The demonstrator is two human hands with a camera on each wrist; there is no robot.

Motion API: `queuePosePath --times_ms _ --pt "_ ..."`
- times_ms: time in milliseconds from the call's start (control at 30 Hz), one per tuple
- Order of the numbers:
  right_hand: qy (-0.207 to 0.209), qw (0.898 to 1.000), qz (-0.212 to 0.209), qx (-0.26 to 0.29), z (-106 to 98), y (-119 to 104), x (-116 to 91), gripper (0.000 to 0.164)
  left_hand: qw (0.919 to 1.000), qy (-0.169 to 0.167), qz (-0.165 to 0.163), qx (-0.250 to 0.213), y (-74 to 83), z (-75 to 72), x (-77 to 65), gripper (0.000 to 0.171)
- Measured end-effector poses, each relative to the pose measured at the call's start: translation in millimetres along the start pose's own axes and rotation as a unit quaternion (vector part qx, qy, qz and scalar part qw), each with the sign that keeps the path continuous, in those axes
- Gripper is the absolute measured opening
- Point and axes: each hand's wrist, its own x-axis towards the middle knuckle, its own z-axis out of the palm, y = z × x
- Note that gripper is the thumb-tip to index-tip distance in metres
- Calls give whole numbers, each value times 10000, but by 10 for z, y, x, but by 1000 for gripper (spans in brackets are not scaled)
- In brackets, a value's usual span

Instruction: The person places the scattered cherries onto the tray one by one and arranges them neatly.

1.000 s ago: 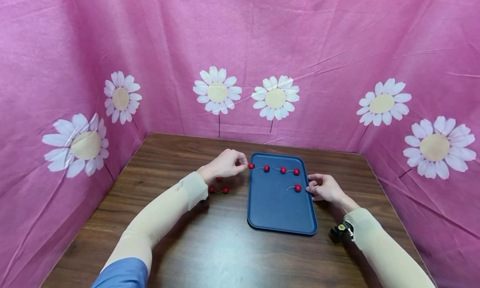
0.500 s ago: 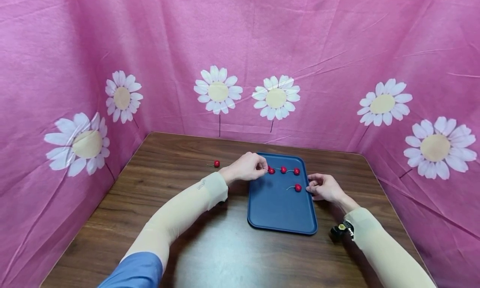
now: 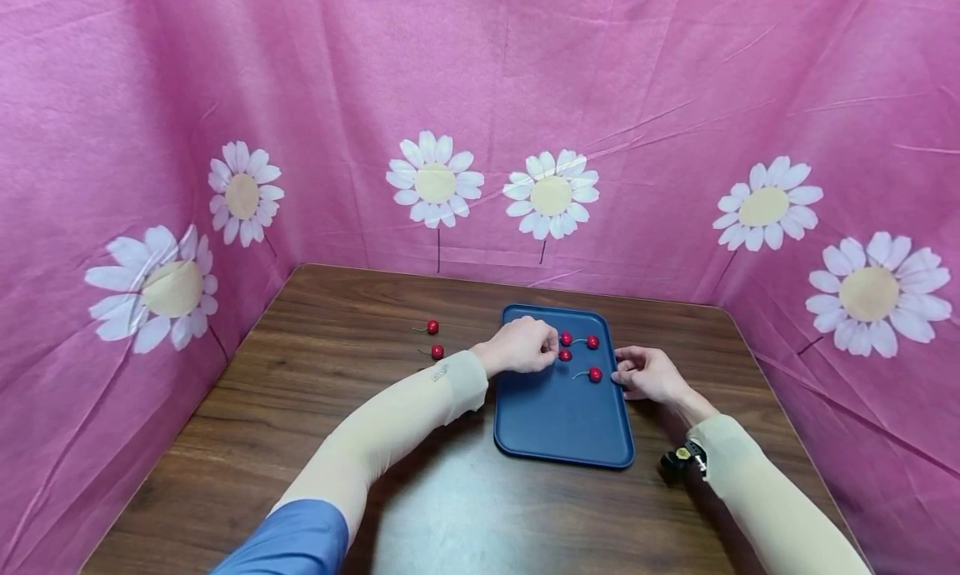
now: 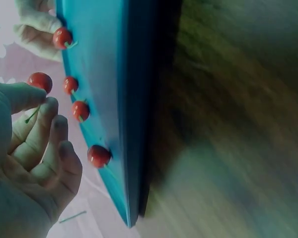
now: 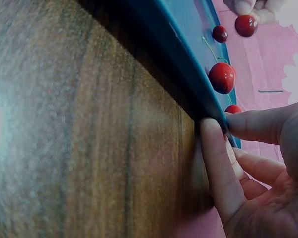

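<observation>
Between thumb and forefinger, my left hand (image 3: 525, 346) pinches a red cherry (image 4: 40, 83) with a green stem, held above the blue tray (image 3: 555, 425). Below it on the tray lie several more cherries: one (image 3: 595, 375) near the right rim, one (image 3: 592, 342) and another (image 3: 566, 339) farther back. A further cherry (image 4: 99, 156), visible in the left wrist view, is hidden behind my left hand in the head view. My right hand (image 3: 651, 377) grips the tray's right edge, thumb on the rim and fingers at the outer side, as the right wrist view shows.
Left of the tray, two cherries lie on the brown wooden table (image 3: 300, 442), one (image 3: 432, 327) behind the other (image 3: 437, 352). My left sleeve (image 3: 390, 408) covers part of the table there. A pink curtain (image 3: 480, 75) with printed daisies surrounds the back and sides.
My left hand has carried its cherry from the tray's left edge rightward over the tray. Two cherries on the table have come into view behind that arm. My right hand stays at the rim.
</observation>
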Motion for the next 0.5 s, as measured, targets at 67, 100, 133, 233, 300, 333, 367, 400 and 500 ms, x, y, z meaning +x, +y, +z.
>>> queuePosePath --times_ms 67,100,133,233,300,333,367,400,500 --pt "1 10000 -19 -36 3 1 -1 58 9999 -59 -72 77 20 35 26 14" --pt "0 10000 -25 -49 5 2 -2 58 9998 -97 -109 132 27 53 40 14" --pt "11 10000 -10 -47 8 1 -3 58 9997 -137 -140 176 35 68 52 15" --pt "3 9999 -24 -107 5 11 -3 58 9991 -261 -255 238 60 94 78 15" --pt "6 9999 -10 -120 0 16 -1 59 9987 -323 -315 245 79 101 88 15" --pt "11 9999 -7 -135 -3 23 2 59 9985 -348 -337 248 90 103 89 15" --pt "21 9999 0 -133 -4 27 3 59 9983 -367 -347 280 98 109 92 15" --pt "25 9999 -6 -130 -4 29 2 59 9981 -387 -355 308 104 118 96 14" --pt "39 9999 -15 -115 0 34 -1 58 9975 -457 -369 382 117 146 103 14"
